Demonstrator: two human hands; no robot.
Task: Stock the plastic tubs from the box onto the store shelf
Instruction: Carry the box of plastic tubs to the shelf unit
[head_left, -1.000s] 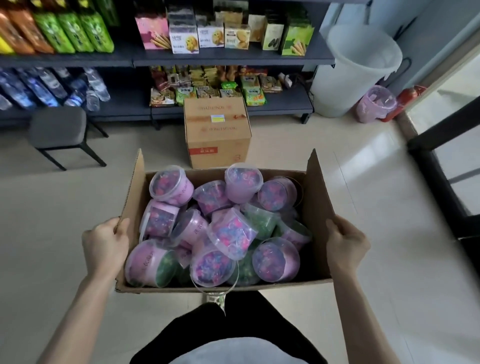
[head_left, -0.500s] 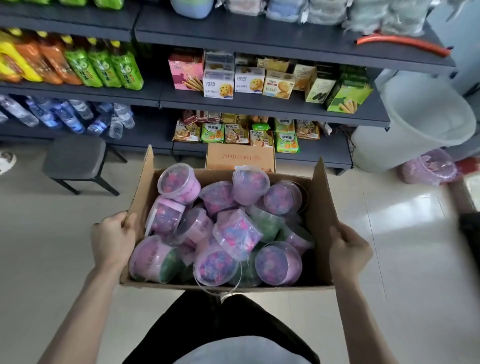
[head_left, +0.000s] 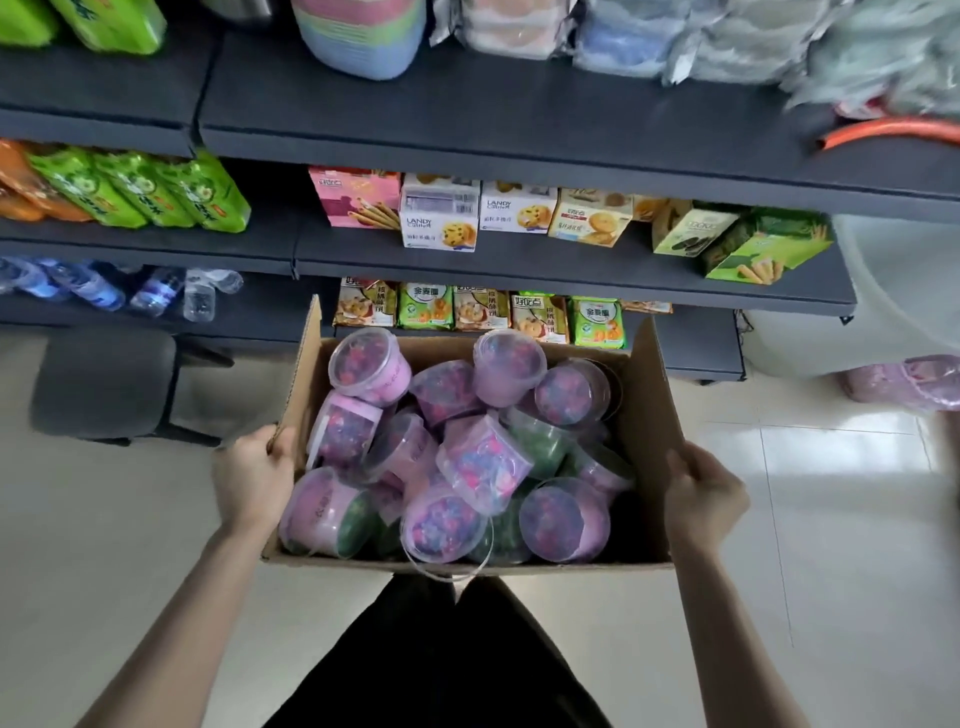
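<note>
I carry an open cardboard box (head_left: 657, 410) in front of my waist. It is heaped with several pink and green plastic tubs (head_left: 483, 462) with clear lids, lying at all angles. My left hand (head_left: 254, 480) grips the box's left wall, thumb over the rim. On the other side, my right hand (head_left: 701, 491) grips the right wall the same way. The dark store shelf (head_left: 519, 117) rises just beyond the box, with a bare stretch on its upper board.
Biscuit boxes (head_left: 441, 218) and snack packs (head_left: 426, 306) fill the lower shelves. Green bags (head_left: 150, 192) and water bottles (head_left: 156, 291) lie at left. A grey stool (head_left: 104, 384) stands on the floor at left; a pink bag (head_left: 909, 379) at right.
The box and I have come closer to the shelf, and my view has tilted up. The closed carton on the floor is now hidden behind the box. Both hands keep their grip.
</note>
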